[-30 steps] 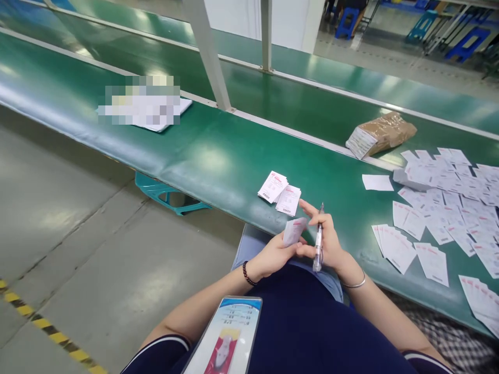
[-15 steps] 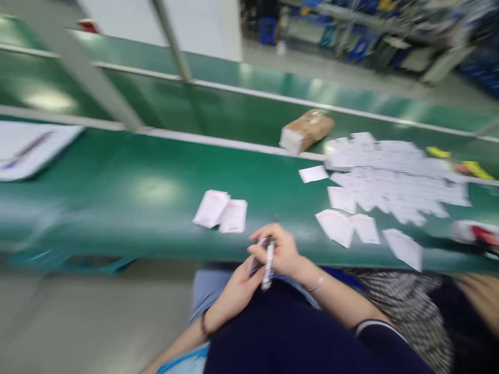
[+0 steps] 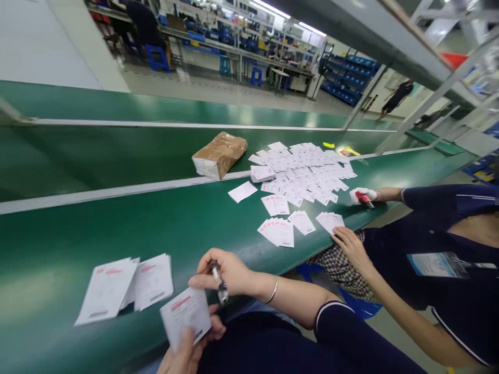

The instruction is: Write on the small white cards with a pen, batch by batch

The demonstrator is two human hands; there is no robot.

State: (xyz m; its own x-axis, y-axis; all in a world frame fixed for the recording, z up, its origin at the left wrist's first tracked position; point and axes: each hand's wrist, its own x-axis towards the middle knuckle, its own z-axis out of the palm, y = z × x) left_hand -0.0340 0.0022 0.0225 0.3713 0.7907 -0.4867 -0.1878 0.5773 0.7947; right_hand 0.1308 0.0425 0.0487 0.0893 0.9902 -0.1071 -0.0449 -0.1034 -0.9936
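Our left hand [image 3: 190, 350] pinches the card [image 3: 186, 315]; our right hand [image 3: 230, 272] grips the pen [image 3: 222, 293] — best we hold the card flat and steady, the pen clear of it.

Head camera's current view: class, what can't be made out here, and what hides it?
All in the head view:
Held card: its fine print is too small to read; the thumb of the left hand covers part.
Left hand: its wrist is cut off by the bottom edge.
Scattered cards: exact count, hidden by overlap.
Brown package: most contents, hidden by wrapping.
Red tool: its kind; too small, partly covered by a co-worker's gloved hand.
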